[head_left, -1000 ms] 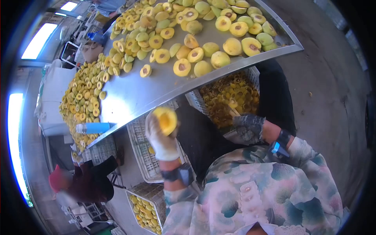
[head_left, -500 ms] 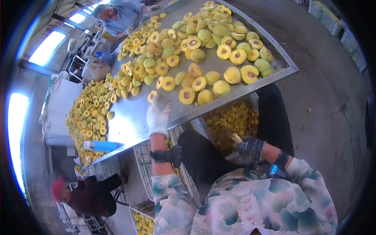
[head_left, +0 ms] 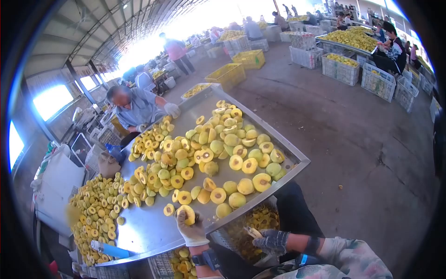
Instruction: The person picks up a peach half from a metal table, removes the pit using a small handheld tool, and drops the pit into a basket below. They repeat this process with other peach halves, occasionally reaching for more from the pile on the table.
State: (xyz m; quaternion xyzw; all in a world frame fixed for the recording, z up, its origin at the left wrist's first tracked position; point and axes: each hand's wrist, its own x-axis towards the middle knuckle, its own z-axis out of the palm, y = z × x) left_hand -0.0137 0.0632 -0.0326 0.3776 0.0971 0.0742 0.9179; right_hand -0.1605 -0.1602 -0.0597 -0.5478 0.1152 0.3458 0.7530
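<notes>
My left hand (head_left: 191, 229), in a white glove, grips a yellow peach half (head_left: 187, 215) with its cut face showing, just above the near edge of the metal table (head_left: 197, 181). My right hand (head_left: 271, 242), in a dark grey glove, is closed around a small pale-handled tool (head_left: 253, 232); its working end is too small to make out. Below that hand, a crate (head_left: 222, 238) holds brownish-yellow fruit scraps (head_left: 260, 217). Many halved peaches (head_left: 218, 148) are spread over the tabletop, some cut side up.
A blue bottle (head_left: 110, 249) lies at the table's left edge, beside a dense heap of peach halves (head_left: 95, 209). Across the table sits another person (head_left: 137, 106) with gloved hands. Yellow crates (head_left: 226, 76), white crates (head_left: 341, 69) and more workers stand farther back.
My left hand, reaching over the table before, now has a peach half in its fingers. The head view has tilted up, showing more of the hall. My right hand still grips the tool.
</notes>
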